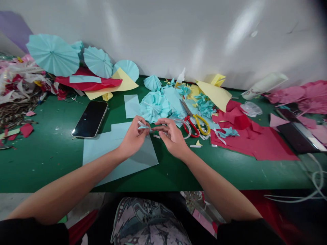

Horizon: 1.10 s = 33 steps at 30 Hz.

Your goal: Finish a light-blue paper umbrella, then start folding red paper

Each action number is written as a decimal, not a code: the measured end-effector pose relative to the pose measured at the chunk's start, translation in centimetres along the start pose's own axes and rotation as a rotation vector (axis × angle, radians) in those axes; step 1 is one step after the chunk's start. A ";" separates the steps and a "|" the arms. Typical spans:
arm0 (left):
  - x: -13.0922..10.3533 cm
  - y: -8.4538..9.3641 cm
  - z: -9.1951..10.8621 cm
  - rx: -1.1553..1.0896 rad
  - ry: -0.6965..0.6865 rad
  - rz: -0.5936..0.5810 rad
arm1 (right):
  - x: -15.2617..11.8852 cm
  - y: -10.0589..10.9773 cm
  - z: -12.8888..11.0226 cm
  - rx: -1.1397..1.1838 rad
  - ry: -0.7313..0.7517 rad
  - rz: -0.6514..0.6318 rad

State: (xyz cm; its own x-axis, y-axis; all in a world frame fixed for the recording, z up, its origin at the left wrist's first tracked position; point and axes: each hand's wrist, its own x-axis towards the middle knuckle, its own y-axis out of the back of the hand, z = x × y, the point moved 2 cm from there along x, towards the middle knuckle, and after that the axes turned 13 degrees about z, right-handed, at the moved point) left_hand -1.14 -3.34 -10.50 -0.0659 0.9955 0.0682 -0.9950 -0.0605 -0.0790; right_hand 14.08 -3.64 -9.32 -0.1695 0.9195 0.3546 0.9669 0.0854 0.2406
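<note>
My left hand (136, 136) pinches a small folded strip of light blue paper (143, 126) between thumb and fingers. Facing it, my right hand (171, 137) has its fingertips close to the strip's right end, thumb and fingers apart; whether they touch it I cannot make out. Below both hands, light blue paper sheets (112, 157) lie on the green table (178, 173). Just beyond is a pleated blue paper rosette (154, 106). A roll of clear tape (188, 131) rests right of my right hand, beside scissors with red and yellow handles (201, 126).
A phone (90, 119) lies at the left, before several blue paper fans (53, 56). Red paper (268, 144) and blue and yellow scraps spread to the right. A glue bottle (181, 75) stands near the grey wall. Another dark device (297, 136) and white cable (316, 180) occupy the right edge.
</note>
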 end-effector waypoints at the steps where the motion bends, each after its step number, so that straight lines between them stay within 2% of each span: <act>1: 0.0 0.0 0.1 0.010 -0.002 -0.001 | 0.0 0.0 0.0 0.003 -0.002 -0.002; 10: 0.0 -0.4 1.0 0.094 -0.034 0.003 | 0.1 0.0 0.1 0.046 -0.095 -0.019; 12: -0.1 -0.3 1.0 0.133 -0.091 -0.018 | 0.3 0.0 0.2 0.132 -0.194 -0.003; 16: -0.3 -0.1 1.1 0.204 -0.187 -0.051 | 0.5 0.1 0.7 0.350 -0.510 0.052; 18: -0.3 -0.1 1.1 0.196 -0.198 -0.050 | 0.6 0.1 0.9 0.390 -0.586 0.078; 20: -0.2 -0.1 1.1 0.178 -0.173 -0.036 | 0.7 0.2 1.0 0.389 -0.551 0.094; 25: 0.0 -0.3 1.5 0.053 -0.044 0.026 | 0.7 0.3 0.5 0.395 -0.313 0.074; 33: 0.1 -0.3 1.0 -0.047 0.108 0.122 | 0.7 0.3 0.5 0.336 -0.287 0.087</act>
State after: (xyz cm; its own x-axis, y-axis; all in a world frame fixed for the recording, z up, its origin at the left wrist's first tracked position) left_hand -0.97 -3.26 -9.46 -0.1755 0.9831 -0.0522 -0.9753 -0.1808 -0.1267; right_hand 14.32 -2.76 -9.44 -0.0707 0.9939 0.0844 0.9915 0.0793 -0.1028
